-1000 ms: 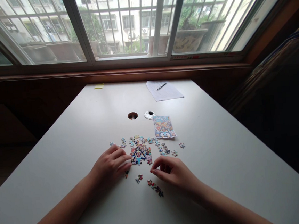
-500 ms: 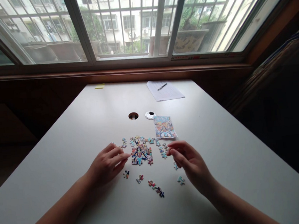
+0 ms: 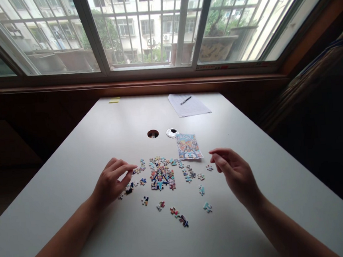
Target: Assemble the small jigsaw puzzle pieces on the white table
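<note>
left fingers (image 3: 123, 167): spread and slightly curled, palm down, gripping nothing; tips hover over or rest on a few loose pieces at the left edge of the scatter. Contact cannot be told for sure.
right fingers (image 3: 222, 158): half-curled, thumb and forefinger close but nothing visible between them; raised off the table, just right of one stray piece (image 3: 209, 167).
left hand (image 3: 112, 183): near-left of the puzzle, forearm running back to the near edge.
right hand (image 3: 237, 174): right of the scatter, apart from it.
joined block (image 3: 162, 178): one patch of assembled pieces, flat on the table between the two hands, centre of the scatter.
loose pieces (image 3: 179, 217): lie around the block on all sides; a far row just beyond it, a group to its right, about five or six singles and small clumps on the near side. Total too small to count; some dozens by judgement.
handling (judgement): pieces thin, light, stiff card; slide easily on the smooth top. Best pinched at the edges by thumb and forefinger, or dragged under one fingertip. The block would likely come apart if lifted; push it flat instead.
picture card (image 3: 188, 145): one, far-right of the block.
table (image 3: 71, 153): white; one round hole (image 3: 152, 133), one cap (image 3: 172, 133) beside it.
far end: one paper sheet (image 3: 189, 104) with one pen (image 3: 186, 99) on it; one yellow note (image 3: 114, 100).
</note>
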